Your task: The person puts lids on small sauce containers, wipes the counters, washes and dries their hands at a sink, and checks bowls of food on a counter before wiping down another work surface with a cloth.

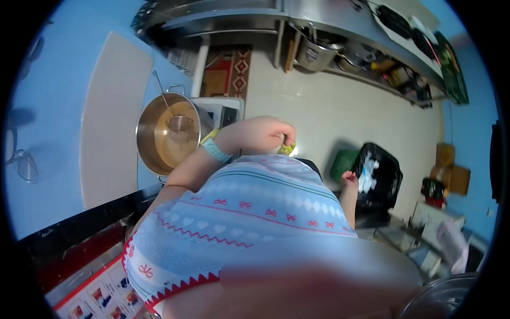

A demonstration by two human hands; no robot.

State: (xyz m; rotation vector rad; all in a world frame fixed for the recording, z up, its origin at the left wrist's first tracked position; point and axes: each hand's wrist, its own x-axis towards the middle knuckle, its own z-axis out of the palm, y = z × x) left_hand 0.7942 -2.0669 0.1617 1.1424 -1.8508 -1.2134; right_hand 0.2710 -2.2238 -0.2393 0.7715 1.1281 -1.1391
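Note:
My left hand (273,132), with a pale teal band at the wrist, reaches across in front of my body. Its fingers are curled around a small yellow packet-like item (287,149), mostly hidden by the hand and my patterned clothing. Out to the right, my right hand (349,179) is beside a black-lined bin (390,170) with crumpled white and bluish waste in it. The right fingers look slightly apart, and I see nothing held in them. To the left of my left forearm stands a large steel pot (142,139) of light brown liquid, with a mesh strainer (179,124) inside.
A green container (344,164) stands against the bin. Across the tiled floor runs a steel counter (340,24), with a steel bucket (314,55) and cookware on its lower shelf. Cardboard boxes (451,178) are at the right; a patterned mat (240,72) lies beyond the stove.

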